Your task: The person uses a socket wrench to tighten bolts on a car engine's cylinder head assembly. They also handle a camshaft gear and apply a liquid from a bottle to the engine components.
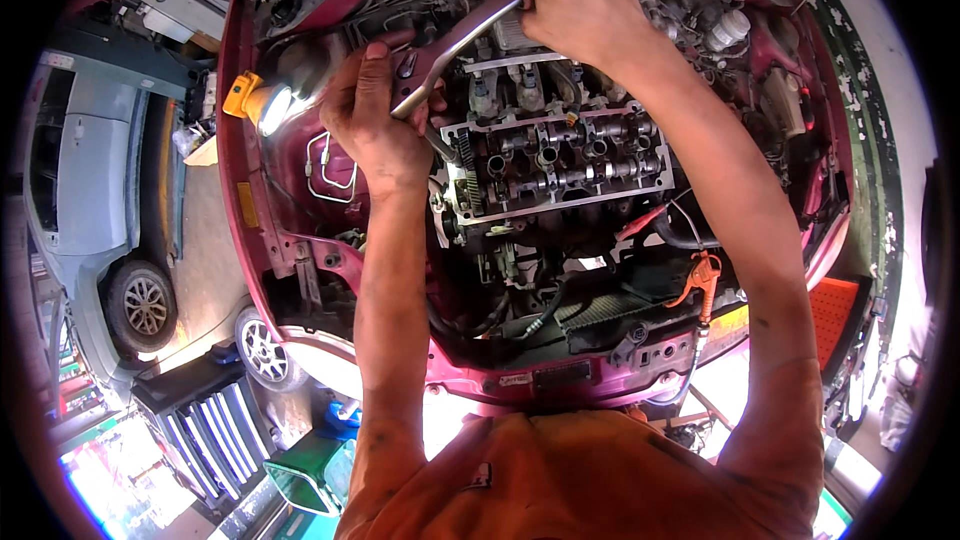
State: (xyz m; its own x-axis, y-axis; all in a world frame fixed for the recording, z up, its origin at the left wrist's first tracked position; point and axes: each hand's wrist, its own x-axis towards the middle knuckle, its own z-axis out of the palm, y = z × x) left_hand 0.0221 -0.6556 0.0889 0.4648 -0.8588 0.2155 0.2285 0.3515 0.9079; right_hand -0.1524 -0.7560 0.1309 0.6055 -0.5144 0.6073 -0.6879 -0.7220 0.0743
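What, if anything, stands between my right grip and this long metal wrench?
Nothing visible does: your right grip is wrapped straight around the upper end of the long metal wrench, while your left grip holds its lower end.

The wrench [468,34] is smooth, shiny metal, and the engine [548,156] is metal too, part dull, part shiny. The pink-red car [460,380] has glossy paint. The orange shirt [600,465] is matt cloth; the green bin [298,470] looks like smooth, shiny plastic.
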